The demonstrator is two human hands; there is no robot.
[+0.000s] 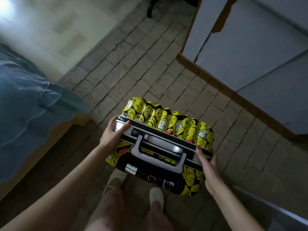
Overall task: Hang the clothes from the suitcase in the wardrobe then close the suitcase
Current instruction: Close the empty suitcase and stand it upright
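A dim room, lit from a blown-out white glow at the far left corner, which washes the wall (55,27) beside it pale and soft. Light falls off to the near left, where the floor beside the bed (25,100) sinks into deep shadow. The bed and far wall are smeared with blur; the glossy yellow suitcase (168,124) is sharper and carries small white glints on its shell and silver handle (158,147). Wide-angle distortion bends the wardrobe (250,52) lines at right and stretches the forearms at the near edge.
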